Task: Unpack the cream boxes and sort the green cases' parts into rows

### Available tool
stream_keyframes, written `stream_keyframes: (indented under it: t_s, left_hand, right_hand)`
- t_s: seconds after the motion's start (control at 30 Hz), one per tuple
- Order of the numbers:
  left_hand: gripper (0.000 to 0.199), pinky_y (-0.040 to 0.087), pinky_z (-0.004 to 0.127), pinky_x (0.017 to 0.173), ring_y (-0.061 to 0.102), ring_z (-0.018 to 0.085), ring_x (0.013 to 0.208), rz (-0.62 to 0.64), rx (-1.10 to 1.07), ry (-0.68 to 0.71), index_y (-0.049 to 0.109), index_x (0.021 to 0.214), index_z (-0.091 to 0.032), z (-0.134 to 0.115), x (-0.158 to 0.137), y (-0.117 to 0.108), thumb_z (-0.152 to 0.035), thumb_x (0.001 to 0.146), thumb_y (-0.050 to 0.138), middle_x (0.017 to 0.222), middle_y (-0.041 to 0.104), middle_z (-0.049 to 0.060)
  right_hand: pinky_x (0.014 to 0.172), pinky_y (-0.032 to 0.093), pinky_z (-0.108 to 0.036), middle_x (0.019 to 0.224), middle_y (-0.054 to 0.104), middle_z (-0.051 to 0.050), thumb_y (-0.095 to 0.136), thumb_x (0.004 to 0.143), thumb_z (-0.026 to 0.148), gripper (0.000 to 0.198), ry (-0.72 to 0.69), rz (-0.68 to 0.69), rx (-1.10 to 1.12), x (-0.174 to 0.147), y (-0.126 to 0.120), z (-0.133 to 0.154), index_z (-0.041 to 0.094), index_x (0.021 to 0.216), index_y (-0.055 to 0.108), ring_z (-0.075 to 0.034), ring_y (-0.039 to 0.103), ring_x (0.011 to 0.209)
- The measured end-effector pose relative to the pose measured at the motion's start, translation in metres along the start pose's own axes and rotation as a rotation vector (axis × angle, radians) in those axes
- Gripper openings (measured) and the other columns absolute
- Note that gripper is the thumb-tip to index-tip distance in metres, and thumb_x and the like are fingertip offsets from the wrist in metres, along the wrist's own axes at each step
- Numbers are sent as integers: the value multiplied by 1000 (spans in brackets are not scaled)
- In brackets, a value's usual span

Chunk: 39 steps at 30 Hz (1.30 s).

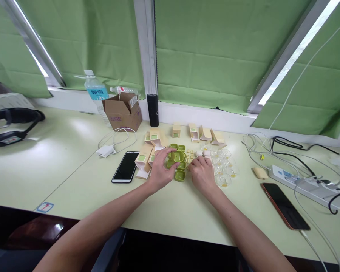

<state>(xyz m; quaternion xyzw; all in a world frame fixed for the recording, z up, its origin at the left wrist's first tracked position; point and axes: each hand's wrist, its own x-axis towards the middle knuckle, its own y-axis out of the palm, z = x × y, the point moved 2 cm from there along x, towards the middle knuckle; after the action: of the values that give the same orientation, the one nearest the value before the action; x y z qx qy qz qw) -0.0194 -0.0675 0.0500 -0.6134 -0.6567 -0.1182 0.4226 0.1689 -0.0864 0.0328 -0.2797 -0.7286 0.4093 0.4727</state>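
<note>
Between the thumb and fingers of my left hand (162, 172) is a small green square cup (177, 156), held just above several like green cups (180, 175) on the table. My right hand (201, 172) is closed, fingertips down, beside rows of tiny yellow pieces (187, 155); what its fingers hold, if anything, is hidden. Just beyond its knuckles lie small whitish pieces (206, 153). Clear plastic cups (223, 179) with yellow spots are grouped to the right of it. Cream paper boxes (143, 160) lie to the left of my left hand.
More cream boxes (193, 132) stand along the back. A white-framed phone (125, 167) and charger (105, 151) lie left, below a cardboard box (122, 113) and black flask (152, 110). On the right are another phone (285, 206), a power strip (303, 185) and tangled cables.
</note>
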Motion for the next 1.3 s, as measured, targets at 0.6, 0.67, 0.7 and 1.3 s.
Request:
stream_keyframes:
  t_s: [0.6, 0.67, 0.7, 1.3]
  left_hand:
    - [36, 51, 46, 101, 64, 27, 115, 4, -7, 5, 60, 119, -23, 1, 0, 0, -21, 84, 69, 118, 69, 7]
    - [36, 52, 46, 102, 64, 27, 115, 4, -7, 4, 60, 118, -24, 1, 0, 0, -22, 84, 69, 118, 69, 6]
    - [36, 51, 46, 102, 64, 27, 115, 4, -8, 2, 60, 118, -24, 1, 0, 0, -22, 84, 69, 119, 69, 6]
    - [33, 42, 51, 111, 61, 30, 121, 506, 176, -122, 65, 110, -26, -6, 27, -23, -27, 78, 74, 122, 70, 4]
  right_hand:
    - [74, 24, -38, 79, 70, -9, 64, 90, 12, 19, 90, 102, 61, 11, 3, -4, 18, 76, 75, -24, 50, 87]
    - [74, 24, -39, 80, 71, -9, 63, 92, 14, 19, 88, 133, 63, 13, 7, -2, 18, 77, 74, -24, 51, 88]
    - [74, 24, -39, 81, 71, -9, 62, 92, 15, 19, 86, 150, 63, 13, 8, -1, 18, 77, 74, -24, 51, 88]
    - [77, 29, -37, 84, 74, -3, 63, 92, 15, 14, 199, -395, 143, -28, -26, -71, 20, 80, 68, -21, 57, 83]
